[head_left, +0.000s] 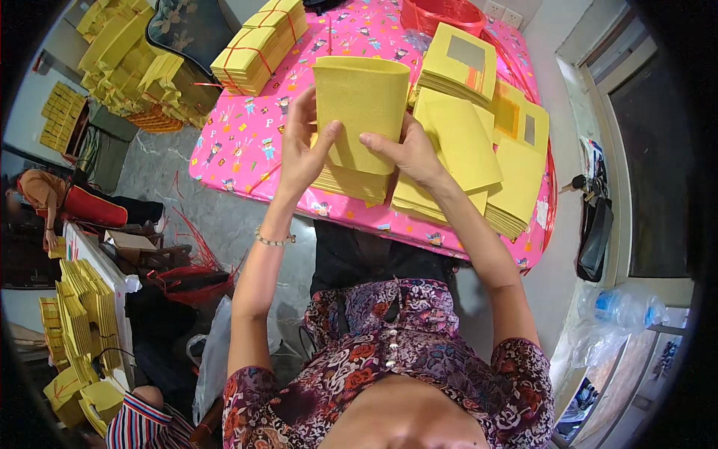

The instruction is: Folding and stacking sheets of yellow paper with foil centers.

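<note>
Between my two hands stands a yellow paper bag (362, 97), upright, its mouth bowed slightly apart at the top. My left hand (304, 150) grips its left side, thumb on the near face and fingers behind. My right hand (410, 153) holds the right side the same way, the thumb pointing inward. Just below the bag is a stack of flat yellow paper pieces (351, 184); I cannot tell whether the bag touches it. Right of my right hand lie more yellow stacks, one topped by a loose flat piece (460, 138), another with grey windows (465, 54).
A pink patterned cloth (247, 142) covers the table. Bundles tied with red string (258, 49) lie at the far left, and a red basket (443, 16) at the back. Red string (196, 258) litters the floor. Another person (75, 198) bends at the left, near more yellow stacks (86, 307).
</note>
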Demonstrator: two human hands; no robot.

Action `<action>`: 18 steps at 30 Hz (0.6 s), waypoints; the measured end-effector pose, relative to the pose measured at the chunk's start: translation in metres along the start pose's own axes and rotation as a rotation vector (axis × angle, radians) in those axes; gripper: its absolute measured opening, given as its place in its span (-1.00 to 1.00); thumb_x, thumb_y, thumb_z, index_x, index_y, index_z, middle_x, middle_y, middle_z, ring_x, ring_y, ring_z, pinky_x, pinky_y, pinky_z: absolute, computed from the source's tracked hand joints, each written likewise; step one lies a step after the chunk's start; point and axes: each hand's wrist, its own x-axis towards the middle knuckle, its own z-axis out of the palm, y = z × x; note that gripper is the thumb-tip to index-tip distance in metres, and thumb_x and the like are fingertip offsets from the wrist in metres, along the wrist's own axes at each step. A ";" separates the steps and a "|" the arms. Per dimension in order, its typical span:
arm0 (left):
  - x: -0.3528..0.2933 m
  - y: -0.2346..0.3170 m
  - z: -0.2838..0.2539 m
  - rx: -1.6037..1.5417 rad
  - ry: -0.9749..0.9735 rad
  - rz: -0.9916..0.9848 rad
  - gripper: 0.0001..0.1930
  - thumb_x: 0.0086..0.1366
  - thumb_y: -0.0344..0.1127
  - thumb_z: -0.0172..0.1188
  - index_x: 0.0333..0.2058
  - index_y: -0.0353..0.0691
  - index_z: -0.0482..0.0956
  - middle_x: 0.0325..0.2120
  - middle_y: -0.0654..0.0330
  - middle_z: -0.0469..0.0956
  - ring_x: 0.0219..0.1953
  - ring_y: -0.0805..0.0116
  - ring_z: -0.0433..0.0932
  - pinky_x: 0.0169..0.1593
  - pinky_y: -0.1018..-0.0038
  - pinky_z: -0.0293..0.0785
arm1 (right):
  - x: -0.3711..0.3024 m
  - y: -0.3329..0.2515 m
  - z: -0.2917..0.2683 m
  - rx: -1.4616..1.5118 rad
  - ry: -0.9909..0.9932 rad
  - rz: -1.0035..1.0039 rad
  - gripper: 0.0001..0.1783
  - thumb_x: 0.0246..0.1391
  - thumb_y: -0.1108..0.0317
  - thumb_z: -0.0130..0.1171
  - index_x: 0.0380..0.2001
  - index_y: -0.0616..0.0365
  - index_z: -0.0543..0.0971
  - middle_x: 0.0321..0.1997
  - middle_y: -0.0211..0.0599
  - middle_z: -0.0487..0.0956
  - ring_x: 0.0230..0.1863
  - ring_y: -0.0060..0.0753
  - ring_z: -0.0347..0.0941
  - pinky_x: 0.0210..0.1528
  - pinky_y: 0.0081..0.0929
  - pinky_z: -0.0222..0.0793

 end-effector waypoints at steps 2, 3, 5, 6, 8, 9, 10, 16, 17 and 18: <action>0.002 0.003 0.002 -0.118 -0.052 -0.073 -0.50 0.25 -0.40 0.11 0.13 -0.35 0.19 0.00 0.11 0.38 0.04 0.38 0.37 0.11 0.44 0.27 | 0.000 -0.003 0.001 0.002 0.011 0.014 -0.40 -0.02 0.27 0.31 0.06 0.26 0.36 -0.02 -0.27 0.50 -0.01 -0.48 0.42 0.04 -0.49 0.34; 0.002 0.006 0.002 -0.133 -0.083 -0.153 -0.53 0.28 -0.41 0.07 0.13 -0.35 0.19 -0.01 0.12 0.39 0.04 0.41 0.37 0.11 0.46 0.27 | -0.001 -0.006 0.002 0.039 0.022 0.041 -0.43 0.00 0.26 0.29 0.05 0.27 0.37 -0.03 -0.27 0.50 -0.03 -0.49 0.43 0.02 -0.51 0.35; 0.005 0.004 0.002 -0.183 -0.133 -0.269 -0.59 0.33 -0.39 -0.03 0.13 -0.35 0.20 -0.03 0.12 0.42 0.04 0.44 0.38 0.09 0.48 0.28 | 0.002 -0.004 0.002 0.067 0.036 0.067 -0.48 0.05 0.25 0.25 0.02 0.31 0.39 -0.06 -0.26 0.52 -0.08 -0.51 0.46 -0.01 -0.52 0.38; 0.006 0.004 0.002 -0.183 -0.128 -0.272 -0.59 0.33 -0.39 -0.03 0.13 -0.35 0.20 -0.03 0.12 0.42 0.04 0.44 0.38 0.09 0.48 0.28 | 0.003 -0.003 0.002 0.068 0.032 0.070 -0.48 0.05 0.25 0.25 0.02 0.31 0.39 -0.06 -0.26 0.52 -0.08 -0.51 0.46 -0.01 -0.52 0.38; 0.008 0.006 0.003 -0.225 -0.144 -0.427 -0.59 0.35 -0.35 -0.03 0.13 -0.36 0.22 0.03 0.10 0.41 0.06 0.40 0.39 0.10 0.49 0.30 | 0.004 0.000 0.001 0.100 0.045 0.049 -0.49 0.07 0.26 0.23 0.02 0.32 0.39 -0.06 -0.24 0.52 -0.09 -0.50 0.47 -0.02 -0.53 0.39; 0.009 0.007 0.004 -0.226 -0.140 -0.429 -0.59 0.35 -0.35 -0.03 0.13 -0.36 0.22 0.03 0.10 0.41 0.06 0.40 0.39 0.10 0.49 0.30 | 0.005 0.002 0.000 0.100 0.043 0.052 -0.49 0.07 0.26 0.23 0.02 0.32 0.39 -0.06 -0.24 0.52 -0.09 -0.50 0.47 -0.02 -0.53 0.39; 0.010 0.010 0.006 -0.246 -0.144 -0.464 -0.59 0.35 -0.35 -0.04 0.13 -0.36 0.23 0.02 0.09 0.41 0.05 0.39 0.41 0.09 0.48 0.31 | 0.006 0.005 0.000 0.137 0.048 0.043 -0.50 0.07 0.26 0.23 0.01 0.33 0.38 -0.05 -0.23 0.52 -0.08 -0.49 0.47 -0.02 -0.52 0.39; 0.014 0.002 0.005 -0.235 -0.137 -0.578 -0.61 0.36 -0.35 -0.06 0.12 -0.36 0.24 0.01 0.08 0.43 0.01 0.37 0.44 0.07 0.47 0.36 | 0.007 0.006 -0.002 0.262 0.047 0.169 -0.48 0.09 0.27 0.20 0.03 0.35 0.35 -0.05 -0.19 0.51 -0.07 -0.45 0.48 -0.02 -0.52 0.43; 0.014 0.001 0.004 -0.218 -0.130 -0.617 -0.61 0.36 -0.35 -0.07 0.13 -0.36 0.24 0.00 0.08 0.43 0.01 0.37 0.45 0.06 0.47 0.37 | 0.007 0.004 -0.002 0.302 0.047 0.222 -0.48 0.10 0.26 0.20 0.04 0.35 0.34 -0.05 -0.19 0.50 -0.07 -0.45 0.48 -0.03 -0.51 0.44; 0.013 0.000 0.004 -0.217 -0.128 -0.618 -0.61 0.36 -0.35 -0.07 0.13 -0.36 0.24 0.00 0.08 0.43 0.01 0.37 0.45 0.06 0.47 0.37 | 0.007 0.003 -0.001 0.303 0.045 0.223 -0.48 0.10 0.26 0.20 0.04 0.35 0.34 -0.05 -0.19 0.50 -0.07 -0.45 0.48 -0.03 -0.51 0.44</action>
